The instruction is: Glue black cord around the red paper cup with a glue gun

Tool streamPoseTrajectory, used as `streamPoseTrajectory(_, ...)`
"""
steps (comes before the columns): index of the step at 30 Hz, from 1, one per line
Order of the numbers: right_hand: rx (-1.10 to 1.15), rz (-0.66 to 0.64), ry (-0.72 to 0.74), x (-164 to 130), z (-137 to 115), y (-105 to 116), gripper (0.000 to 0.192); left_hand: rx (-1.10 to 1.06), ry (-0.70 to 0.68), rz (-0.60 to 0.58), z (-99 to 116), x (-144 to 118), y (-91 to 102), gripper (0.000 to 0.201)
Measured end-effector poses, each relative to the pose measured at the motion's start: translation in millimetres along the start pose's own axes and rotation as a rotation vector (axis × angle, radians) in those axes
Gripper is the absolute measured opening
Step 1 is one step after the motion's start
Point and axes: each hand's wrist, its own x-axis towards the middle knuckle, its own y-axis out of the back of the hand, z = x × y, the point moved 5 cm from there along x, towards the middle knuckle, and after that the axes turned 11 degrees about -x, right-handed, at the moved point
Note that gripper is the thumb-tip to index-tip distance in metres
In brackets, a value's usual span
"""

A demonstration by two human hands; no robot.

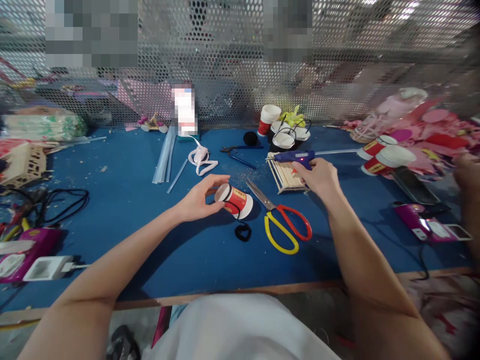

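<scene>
My left hand (198,199) holds a red and white paper cup (235,200) lying on its side over the blue table (123,200), with a black cord hanging from it down to a small black loop (243,232). My right hand (318,177) grips the handle of a blue glue gun (294,157), whose nozzle points left above a rack of wooden sticks (287,177). Red and yellow scissors (283,222) lie shut between my hands.
Stacked paper cups (268,119) and cups with black handles (287,137) stand at the back by the perforated metal screen. Glue sticks (165,157), white ribbon (200,160), pliers (238,150), more cups (382,155), a phone (414,185) and purple power strips (427,225) lie around. Another person's hand (467,172) shows at the right.
</scene>
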Motion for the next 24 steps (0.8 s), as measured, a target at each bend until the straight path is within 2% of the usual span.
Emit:
streamPoseTrajectory(4, -0.158, -0.024, -0.014, 2.8, 4.8, -8.7, 0.049, 0.029, 0.005, 0.007, 1.2, 0.4, -0.2, 0.061)
streamPoseTrajectory(6, -0.185, 0.061, 0.002, -3.5, 0.0, -1.7, 0.041, 0.033, 0.008, 0.009, 2.1, 0.7, -0.7, 0.06)
streamPoseTrajectory(8, -0.14, 0.175, 0.094, -18.8, -15.8, 10.4, 0.033, 0.032, 0.012, 0.011, 2.8, 1.0, -1.1, 0.06)
streamPoseTrajectory(9, -0.079, 0.209, 0.185, -30.3, -28.2, 15.9, 0.03, 0.032, 0.013, 0.011, 3.0, 1.1, -1.2, 0.06)
streamPoseTrajectory(11, 0.115, 0.161, 0.472, -60.2, -61.2, 21.1, 0.026, 0.029, 0.009, 0.009, 3.1, 1.1, -1.4, 0.06)
streamPoseTrajectory(13, 0.252, -0.015, 0.777, -95.5, -95.4, 17.1, 0.024, 0.028, -0.007, 0.005, 3.0, 0.8, -1.4, 0.061)
streamPoseTrajectory(15, 0.236, -0.031, 0.903, -122.4, -117.6, 12.4, 0.028, 0.031, -0.027, 0.009, 3.1, 0.4, -0.9, 0.061)
streamPoseTrajectory(18, 0.127, 0.016, 0.912, -140.0, -131.6, 3.0, 0.022, 0.044, -0.029, 0.018, 3.5, 0.0, -0.6, 0.061)
streamPoseTrajectory(20, 0.17, -0.009, 0.887, -141.6, -131.8, 0.9, 0.018, 0.046, -0.017, 0.014, 4.4, 0.1, -1.2, 0.061)
streamPoseTrajectory(22, 0.297, -0.097, 0.829, -139.0, -127.6, 2.6, 0.019, 0.049, -0.01, 0.001, 6.2, 0.2, -2.5, 0.062)
streamPoseTrajectory(24, 0.447, -0.244, 0.737, -135.3, -122.3, 4.8, 0.016, 0.051, -0.012, -0.02, 8.6, -0.2, -4.6, 0.062)
